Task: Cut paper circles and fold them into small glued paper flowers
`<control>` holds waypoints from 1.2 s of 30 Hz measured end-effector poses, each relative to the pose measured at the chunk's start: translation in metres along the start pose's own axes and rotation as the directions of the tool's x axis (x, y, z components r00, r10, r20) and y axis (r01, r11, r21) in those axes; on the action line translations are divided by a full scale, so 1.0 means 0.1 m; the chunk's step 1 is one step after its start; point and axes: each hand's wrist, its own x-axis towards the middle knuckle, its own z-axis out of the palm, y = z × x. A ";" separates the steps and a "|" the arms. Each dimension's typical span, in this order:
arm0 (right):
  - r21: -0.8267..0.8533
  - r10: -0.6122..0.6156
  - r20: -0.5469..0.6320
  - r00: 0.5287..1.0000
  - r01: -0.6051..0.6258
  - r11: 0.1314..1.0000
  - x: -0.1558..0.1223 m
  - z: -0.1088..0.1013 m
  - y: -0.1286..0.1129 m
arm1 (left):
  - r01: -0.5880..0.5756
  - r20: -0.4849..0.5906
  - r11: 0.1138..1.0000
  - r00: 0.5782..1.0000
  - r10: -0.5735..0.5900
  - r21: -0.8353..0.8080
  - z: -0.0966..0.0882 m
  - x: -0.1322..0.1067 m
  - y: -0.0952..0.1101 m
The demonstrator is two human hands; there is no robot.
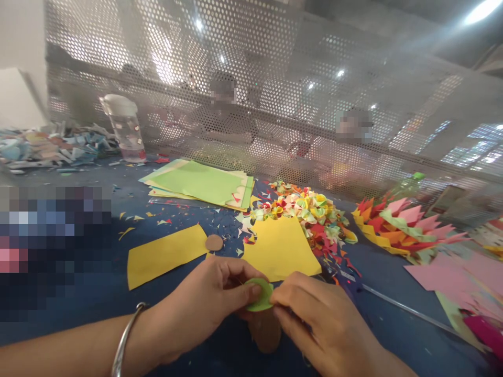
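Observation:
Between my two hands is a small rounded piece of green paper (260, 296). My left hand (223, 285) pinches its left side, thumb on top. At its right edge, the fingertips of my right hand (310, 309) pinch the paper. Just below the green paper is a brown oval piece (265, 331), partly covered by my fingers; I cannot tell whether it is held or lies on the table. Beyond my hands lie a yellow sheet (281, 248), a yellow strip (167, 256) and a brown disc (214, 242) touching the strip's end.
A stack of green sheets (192, 180) lies behind. To the right are a heap of folded paper pieces (310, 204), pointed folded papers (401, 225), pink sheets (459, 277) and a thin rod (408, 309). A bottle (128, 131) stands back left, before a perforated screen (251, 42).

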 end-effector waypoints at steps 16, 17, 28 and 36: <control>0.109 0.218 0.034 0.975 -0.220 0.969 0.03 0.02 -0.03 | -0.172 0.070 0.922 0.985 0.157 0.348 0.06 -0.07 0.01; 0.111 0.221 0.033 0.975 -0.223 0.968 0.03 0.02 -0.03 | -0.172 0.071 0.924 0.985 0.158 0.342 0.06 -0.07 0.01; 0.161 0.288 0.047 0.957 -0.292 0.943 0.03 0.02 -0.03 | -0.158 0.064 0.934 0.987 0.145 0.319 0.05 -0.05 -0.01; 0.256 0.311 0.078 0.947 -0.321 0.912 0.04 0.00 -0.03 | -0.161 0.086 0.955 0.986 0.143 0.249 0.05 -0.05 -0.04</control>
